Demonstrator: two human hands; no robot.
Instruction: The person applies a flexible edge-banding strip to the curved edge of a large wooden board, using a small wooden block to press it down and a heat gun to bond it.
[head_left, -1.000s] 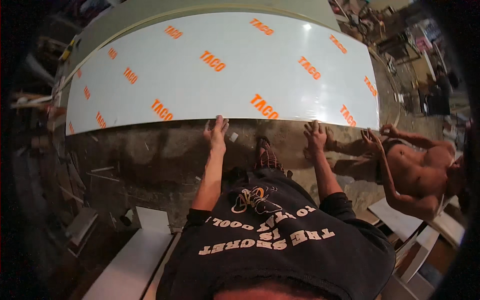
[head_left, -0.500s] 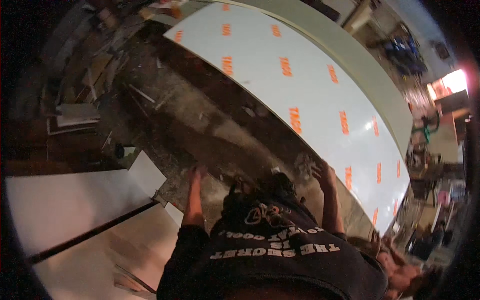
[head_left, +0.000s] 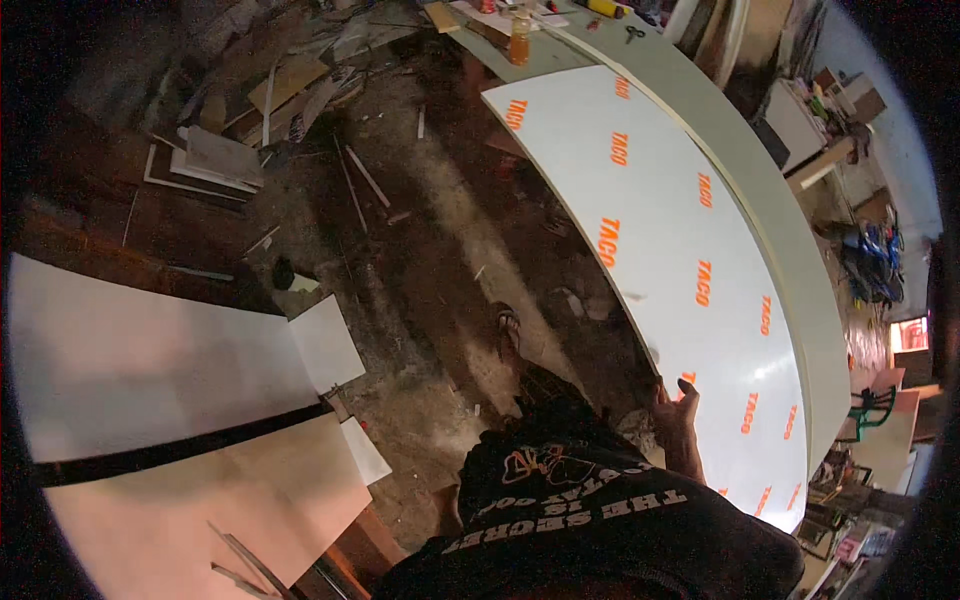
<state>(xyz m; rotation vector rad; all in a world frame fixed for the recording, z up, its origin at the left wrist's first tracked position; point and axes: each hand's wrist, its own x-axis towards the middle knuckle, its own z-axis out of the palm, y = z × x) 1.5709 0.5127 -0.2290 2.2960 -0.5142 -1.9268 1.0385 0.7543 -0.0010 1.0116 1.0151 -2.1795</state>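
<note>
A long white sheet (head_left: 650, 270) with orange printing over its face lies on a pale green tabletop (head_left: 800, 250) to my right. My right hand (head_left: 678, 415) is at the sheet's near edge, the thumb over its face and the fingers at the rim. It appears to grip that edge; the fingers' undersides are hidden. My left hand is out of view.
An amber bottle (head_left: 520, 40), scissors (head_left: 635, 34) and a yellow tool (head_left: 606, 8) sit at the table's far end. Pale boards (head_left: 160, 350) stand at left. Thin strips (head_left: 367, 178) and scraps litter the floor. A green chair (head_left: 873, 408) is far right.
My view has swung, bringing the table's far end into sight. My left hand has left the picture. My right hand's spread fingers have drawn in at the sheet's edge.
</note>
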